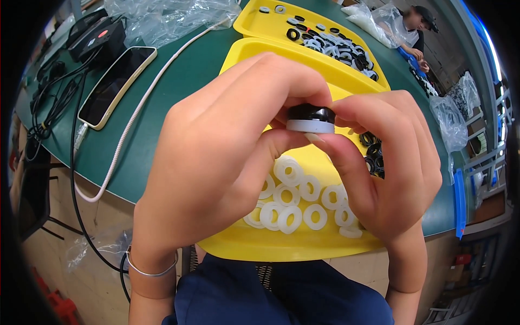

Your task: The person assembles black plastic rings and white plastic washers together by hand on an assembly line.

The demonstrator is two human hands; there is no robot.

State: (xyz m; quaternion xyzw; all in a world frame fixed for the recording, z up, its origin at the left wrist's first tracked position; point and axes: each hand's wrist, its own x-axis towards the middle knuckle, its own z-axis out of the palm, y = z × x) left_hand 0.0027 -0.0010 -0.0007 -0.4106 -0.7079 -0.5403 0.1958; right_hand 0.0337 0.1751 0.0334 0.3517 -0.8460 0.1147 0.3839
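Between both hands, above the near yellow tray [260, 250], is a small round part made of a black ring [311, 112] on top of a white ring [310, 126]. My left hand [216, 146] pinches its left side with thumb and forefinger. From the right, my right hand [392, 157] grips it the same way, thumb below and forefinger above. Loose white rings [290, 216] lie in the tray beneath my hands. Several black rings [371, 146] sit at the tray's right, partly hidden by my right hand.
A second yellow tray [246, 20] behind holds black and white rings [341, 49]. A phone [116, 86] with a white cable [130, 119], a black device [100, 40] and clear plastic bags [162, 21] lie on the green table [173, 130]. Another person [414, 32] is at the far right.
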